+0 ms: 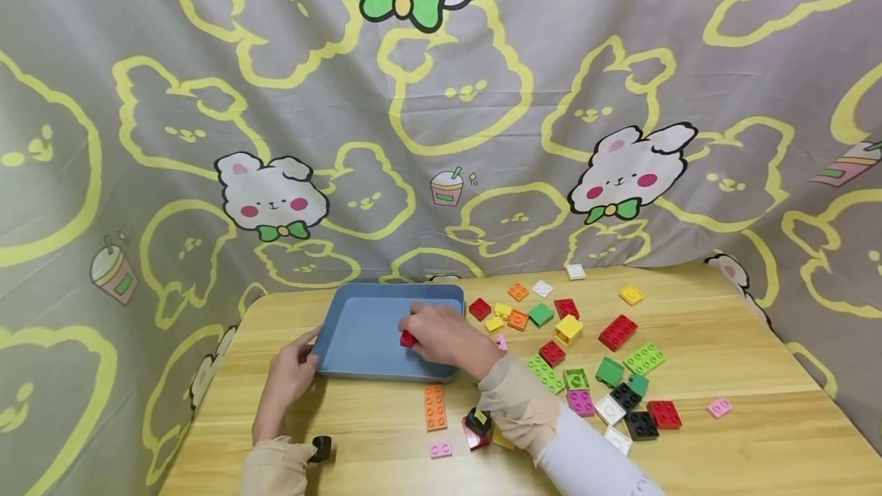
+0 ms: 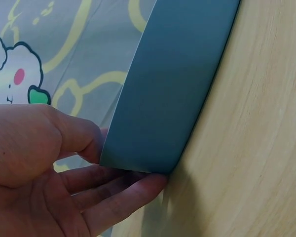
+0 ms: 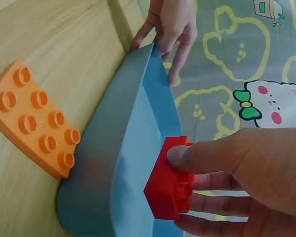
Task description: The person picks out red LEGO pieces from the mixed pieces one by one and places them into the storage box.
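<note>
Hands two, right hand [image 1: 441, 337] pinching one red brick [image 3: 168, 183] over one blue tray [image 1: 358, 327] near the table's [image 1: 723, 450] left edge, left hand [image 1: 292, 373] gripping the tray's left corner, thumb inside, one orange plate [image 3: 34, 116] touching the tray's near wall, studs countable only from the right wrist.

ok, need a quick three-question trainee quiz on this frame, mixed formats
1. True or false: the right hand pinches a red brick over the blue tray.
2. What does the left hand hold? A) an orange plate B) the tray's corner C) a pink brick
3. Fill in: the long orange plate lies on the ____, in front of the tray.

Key: 1 true; 2 B; 3 table.
</note>
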Demonstrator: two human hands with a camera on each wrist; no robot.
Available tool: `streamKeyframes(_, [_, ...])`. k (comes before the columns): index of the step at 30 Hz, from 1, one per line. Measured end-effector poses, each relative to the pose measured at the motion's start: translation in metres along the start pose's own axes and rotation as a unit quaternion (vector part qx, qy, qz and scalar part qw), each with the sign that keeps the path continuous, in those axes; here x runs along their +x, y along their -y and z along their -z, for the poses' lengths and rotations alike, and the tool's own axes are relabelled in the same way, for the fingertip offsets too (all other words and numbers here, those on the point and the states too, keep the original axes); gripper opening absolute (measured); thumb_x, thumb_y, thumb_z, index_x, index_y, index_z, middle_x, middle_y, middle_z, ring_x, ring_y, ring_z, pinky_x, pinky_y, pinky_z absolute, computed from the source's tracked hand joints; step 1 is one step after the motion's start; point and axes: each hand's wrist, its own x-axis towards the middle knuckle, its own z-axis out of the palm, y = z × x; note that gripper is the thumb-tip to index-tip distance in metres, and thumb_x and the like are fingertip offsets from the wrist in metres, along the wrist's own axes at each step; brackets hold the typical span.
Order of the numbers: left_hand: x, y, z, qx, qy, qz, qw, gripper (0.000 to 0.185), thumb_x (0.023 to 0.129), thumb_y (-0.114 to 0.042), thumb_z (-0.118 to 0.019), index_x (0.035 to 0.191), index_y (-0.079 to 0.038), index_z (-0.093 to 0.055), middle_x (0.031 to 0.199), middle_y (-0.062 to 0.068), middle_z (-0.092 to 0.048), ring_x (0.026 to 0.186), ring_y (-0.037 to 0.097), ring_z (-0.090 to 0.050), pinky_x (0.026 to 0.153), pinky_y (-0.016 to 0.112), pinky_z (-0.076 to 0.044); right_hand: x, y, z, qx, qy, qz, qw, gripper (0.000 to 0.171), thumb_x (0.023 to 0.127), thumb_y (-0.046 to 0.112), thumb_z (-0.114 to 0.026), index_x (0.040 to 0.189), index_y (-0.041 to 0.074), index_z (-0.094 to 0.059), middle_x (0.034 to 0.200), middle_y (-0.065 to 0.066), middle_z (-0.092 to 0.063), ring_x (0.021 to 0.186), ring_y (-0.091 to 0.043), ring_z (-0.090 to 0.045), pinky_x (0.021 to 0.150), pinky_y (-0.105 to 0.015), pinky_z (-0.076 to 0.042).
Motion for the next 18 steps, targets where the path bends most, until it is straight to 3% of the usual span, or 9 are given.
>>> streamKeyframes(7, [0.0, -0.001, -0.001, 0.002, 0.002, -0.001, 1.0, 0.053, 0.097, 0.006, -0.049, 0.15, 0.001, -0.049, 0.125, 0.036, -0.063, 0.11, 0.043, -0.065, 0.072, 0.034, -0.051, 0.003, -0.001, -0.01, 0.004, 0.035, -0.017, 0.999, 0.014, 0.093, 0.02, -0.077, 0.107, 0.019, -0.075, 0.094, 0.0, -0.063, 0.078, -0.011, -0.057, 0.068, -0.024, -0.051])
streamKeyframes(18, [0.002, 0.0, 0.0, 0.006, -0.003, -0.009, 0.9999, 0.053, 0.096, 0.006, -0.049, 0.149, 0.002, -0.051, 0.121, 0.036, -0.065, 0.108, 0.043, -0.066, 0.076, 0.04, -0.053, 0.008, 0.0, -0.02, 0.034, 0.054, -0.016, 0.998, 0.014, 0.09, 0.014, -0.08, 0.102, 0.019, -0.077, 0.095, 0.002, -0.067, 0.082, -0.011, -0.059, 0.07, -0.025, -0.052])
